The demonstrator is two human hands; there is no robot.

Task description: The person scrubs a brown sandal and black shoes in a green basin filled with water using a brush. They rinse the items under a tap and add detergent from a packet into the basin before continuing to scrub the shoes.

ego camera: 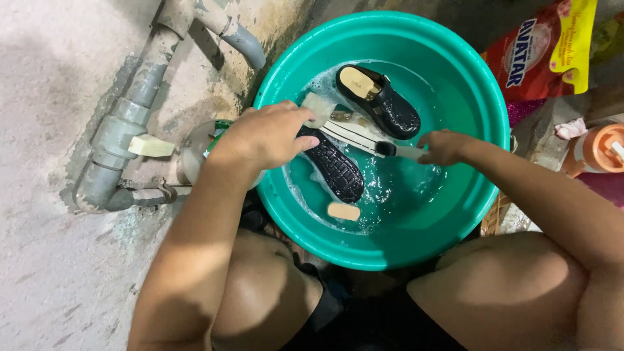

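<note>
Gripping an upturned black shoe (335, 168), left hand (263, 136) curls closed.

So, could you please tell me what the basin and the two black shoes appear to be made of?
Basin: likely plastic, smooth glossy teal with molded rim. Upright shoe: probably rubber or synthetic, wet black sheen, tan insole. Overturned shoe under the left hand: rubbery-looking black sole with molded tread.

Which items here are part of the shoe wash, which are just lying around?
In use: left hand, upturned black shoe, right hand, brush, teal basin, second black shoe.
Lying about: red pouch, orange jug, soap bar, grey pipes.
</note>
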